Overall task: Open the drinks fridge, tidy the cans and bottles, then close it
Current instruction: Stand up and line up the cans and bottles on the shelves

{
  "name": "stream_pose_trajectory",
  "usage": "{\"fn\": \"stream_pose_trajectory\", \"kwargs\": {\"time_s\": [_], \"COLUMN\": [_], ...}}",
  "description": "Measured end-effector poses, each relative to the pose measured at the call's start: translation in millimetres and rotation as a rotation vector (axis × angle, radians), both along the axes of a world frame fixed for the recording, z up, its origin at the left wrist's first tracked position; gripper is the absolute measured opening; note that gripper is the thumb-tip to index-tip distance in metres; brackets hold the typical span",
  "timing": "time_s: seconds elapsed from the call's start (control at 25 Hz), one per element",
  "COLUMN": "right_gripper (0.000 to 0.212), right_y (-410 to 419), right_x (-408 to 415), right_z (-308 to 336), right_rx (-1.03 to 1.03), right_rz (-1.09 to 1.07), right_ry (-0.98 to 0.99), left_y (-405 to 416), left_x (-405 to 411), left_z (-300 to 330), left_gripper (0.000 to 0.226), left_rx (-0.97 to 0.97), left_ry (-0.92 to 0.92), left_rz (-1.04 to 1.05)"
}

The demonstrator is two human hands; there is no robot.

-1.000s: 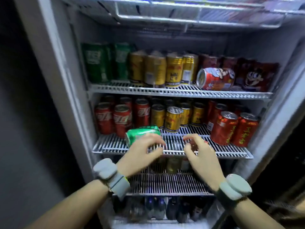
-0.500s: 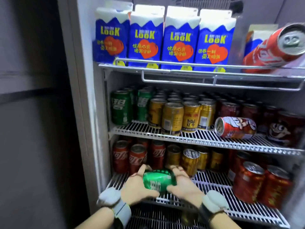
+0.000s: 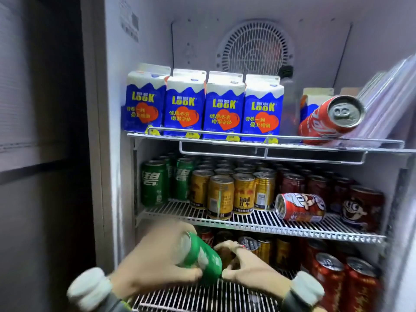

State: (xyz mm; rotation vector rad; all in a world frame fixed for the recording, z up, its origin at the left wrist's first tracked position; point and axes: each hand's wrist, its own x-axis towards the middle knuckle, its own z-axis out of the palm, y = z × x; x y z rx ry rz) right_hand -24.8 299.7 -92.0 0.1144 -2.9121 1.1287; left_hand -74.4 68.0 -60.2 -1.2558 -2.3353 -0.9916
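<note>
Lower centre of the frame: green can (image 3: 200, 257), tilted, clasped by left hand (image 3: 155, 262), fingers wrapped around. Right hand (image 3: 249, 266) just beside, fingertips at can's bottom end, contact unclear from blur. Fridge (image 3: 112, 154) open.

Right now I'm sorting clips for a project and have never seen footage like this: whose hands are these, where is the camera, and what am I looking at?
No machine here: a person wears a camera on the head, looking forward and down into an open drinks fridge. The grey bands are on the person's wrists. The left hand grips a green can, tilted; the right hand is at its lower end. The top shelf holds blue milk cartons and a red can on its side. The next shelf has upright green, gold and red cans, plus another toppled red can. More cans stand below.
</note>
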Motion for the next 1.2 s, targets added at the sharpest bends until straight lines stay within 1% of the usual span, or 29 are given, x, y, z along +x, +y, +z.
{"fn": "stream_pose_trajectory", "kwargs": {"time_s": [0.08,0.16,0.2,0.32,0.4,0.48,0.56,0.64,0.72,0.84,0.88,0.96,1.04,1.12,1.16,1.2], "right_gripper": [0.036,0.031,0.029,0.025,0.023,0.022,0.022,0.021,0.019,0.017,0.015,0.013,0.014,0.020,0.024,0.027], "right_y": [1,-2,-6,-17,-19,-14,-3,11,21,38,44,57,70,83,86,88], "right_x": [3,4,4,8,9,12,16,16,8,3,7,19,24,25,26,28], "right_z": [25,45,55,78,87,91,93,97,104,104,103,100,102,106,108,111], "right_rx": [0.106,0.172,0.190,0.195,0.199,0.208,0.243,0.251,0.238,0.297,0.294,0.224,0.178,0.153,0.131,0.113], "right_rz": [0.042,0.098,0.123,0.196,0.190,0.148,0.099,0.019,-0.125,-0.447,-0.503,-0.557,-0.714,-0.915,-0.964,-0.963], "right_ry": [-0.037,0.017,0.063,0.184,0.236,0.271,0.291,0.296,0.346,0.542,0.607,0.738,0.833,0.814,0.777,0.747], "left_y": [-14,-21,-20,-7,5,13,16,20,26,41,44,46,44,42,39,35], "left_x": [2,0,-3,-14,-27,-45,-63,-76,-86,-93,-95,-99,-100,-102,-101,-101], "left_z": [32,56,65,73,71,73,81,90,94,90,86,82,80,80,79,78], "left_gripper": [0.059,0.063,0.065,0.068,0.066,0.062,0.065,0.070,0.070,0.068,0.068,0.071,0.079,0.083,0.085,0.084], "left_rx": [0.142,0.306,0.350,0.331,0.291,0.208,0.118,0.075,0.017,-0.120,-0.140,-0.156,-0.137,-0.110,-0.090,-0.064], "left_ry": [0.067,0.063,0.090,0.212,0.190,0.121,0.078,0.073,0.092,0.070,0.077,0.097,0.127,0.151,0.139,0.119], "left_rz": [-0.021,0.004,0.047,0.239,0.349,0.471,0.558,0.557,0.523,0.489,0.480,0.495,0.497,0.414,0.370,0.339]}}
